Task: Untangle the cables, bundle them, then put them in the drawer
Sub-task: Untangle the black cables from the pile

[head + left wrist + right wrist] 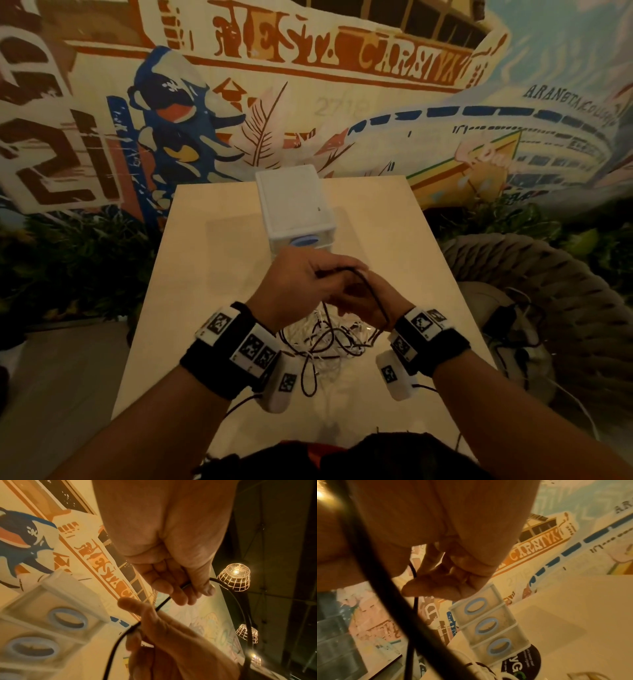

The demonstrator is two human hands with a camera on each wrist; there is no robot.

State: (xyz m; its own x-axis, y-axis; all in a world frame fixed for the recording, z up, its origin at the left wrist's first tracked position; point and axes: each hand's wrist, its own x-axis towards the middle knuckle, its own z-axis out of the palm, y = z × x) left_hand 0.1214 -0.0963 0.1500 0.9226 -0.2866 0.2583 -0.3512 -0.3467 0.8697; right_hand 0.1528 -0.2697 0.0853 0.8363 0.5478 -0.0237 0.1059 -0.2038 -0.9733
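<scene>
"CARMYN"-like lettering on mural [407,61] at 12 o'clock. Both raised above tangle [329,339]: left hand [301,284] and right hand [366,301] pinching black cable [163,603].

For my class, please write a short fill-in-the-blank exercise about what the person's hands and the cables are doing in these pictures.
1. Both hands hold a ___ cable above the table.
2. The tangled cable pile lies on the table, black cables mixed with ___ ones.
3. The drawer unit shows ___ blue ring handles.
4. All its drawers are ___.

Missing words: black; white; three; closed
</scene>
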